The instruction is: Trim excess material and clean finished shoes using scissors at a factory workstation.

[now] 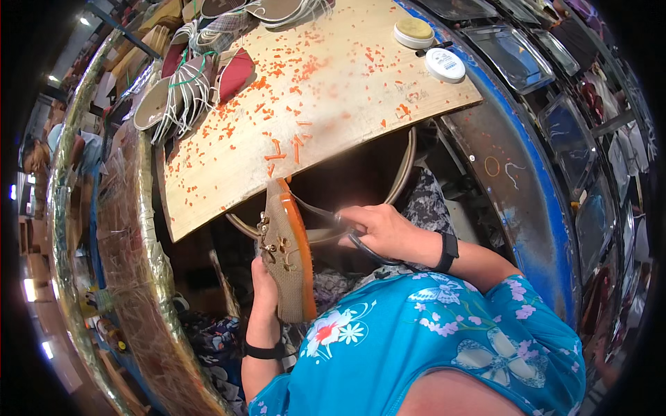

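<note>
A slip of the blades could have nicked the woven upper of the beige shoe (pixel 288 277), held tilted by the surface's near edge.
The left hand (pixel 263 286) gripped the shoe from its far side; the right hand (pixel 383 231) held what looked like black-handled scissors (pixel 318 211), their blades blurred. A loose grip or sudden twist could have gouged the smooth orange sole (pixel 302 260) or snagged the shiny ornaments (pixel 285 245). Thin orange scraps (pixel 259 83) littered the flat, pale wooden surface (pixel 347 118).

Pale wooden tabletop (pixel 347 132); blue-edged bench (pixel 513 201), racked trays (pixel 520 59) right; foil-wrapped rail (pixel 60 173), bright lights (pixel 29 289) left.
</note>
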`<action>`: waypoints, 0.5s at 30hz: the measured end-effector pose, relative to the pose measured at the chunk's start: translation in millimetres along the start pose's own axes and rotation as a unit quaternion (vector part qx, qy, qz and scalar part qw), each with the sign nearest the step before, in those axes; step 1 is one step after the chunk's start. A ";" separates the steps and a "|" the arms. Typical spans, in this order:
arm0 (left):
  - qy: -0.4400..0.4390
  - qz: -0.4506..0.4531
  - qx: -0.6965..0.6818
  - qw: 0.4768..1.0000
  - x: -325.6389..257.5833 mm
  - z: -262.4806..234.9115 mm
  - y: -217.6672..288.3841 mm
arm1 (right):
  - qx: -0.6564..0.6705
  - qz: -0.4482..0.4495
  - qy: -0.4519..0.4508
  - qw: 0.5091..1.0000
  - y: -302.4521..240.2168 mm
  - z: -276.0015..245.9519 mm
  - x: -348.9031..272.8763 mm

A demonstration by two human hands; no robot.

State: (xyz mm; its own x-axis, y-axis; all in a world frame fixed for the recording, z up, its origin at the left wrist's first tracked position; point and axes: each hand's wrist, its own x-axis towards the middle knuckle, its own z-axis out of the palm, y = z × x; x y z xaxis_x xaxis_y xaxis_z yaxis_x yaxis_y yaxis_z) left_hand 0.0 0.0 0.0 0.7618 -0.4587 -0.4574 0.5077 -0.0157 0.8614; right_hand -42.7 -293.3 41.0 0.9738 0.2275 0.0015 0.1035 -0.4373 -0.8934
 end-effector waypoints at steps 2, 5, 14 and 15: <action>-0.071 -0.064 -0.032 0.995 2.0 0.5 11.6 | -0.040 0.012 0.012 0.999 6.0 0.3 -4.1; -0.032 -0.042 -0.076 0.996 31.3 13.1 39.7 | -0.062 0.005 -0.048 0.997 -3.6 -3.2 -11.3; -0.031 0.030 -0.184 0.982 -41.0 23.0 4.0 | -0.192 -0.063 -0.084 0.976 -15.2 -9.3 -13.4; -0.029 0.039 -0.197 0.979 -42.0 27.4 3.2 | -0.202 -0.073 -0.076 0.974 -14.7 -8.7 -11.1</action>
State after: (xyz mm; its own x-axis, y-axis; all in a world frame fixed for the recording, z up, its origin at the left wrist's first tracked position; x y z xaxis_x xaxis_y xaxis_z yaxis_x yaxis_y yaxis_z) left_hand -41.3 -5.1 28.0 0.7866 -0.4942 -0.3701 0.5726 0.3596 0.7367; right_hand -53.3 -296.9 57.9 0.9047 0.4255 0.0214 0.3397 -0.6900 -0.6391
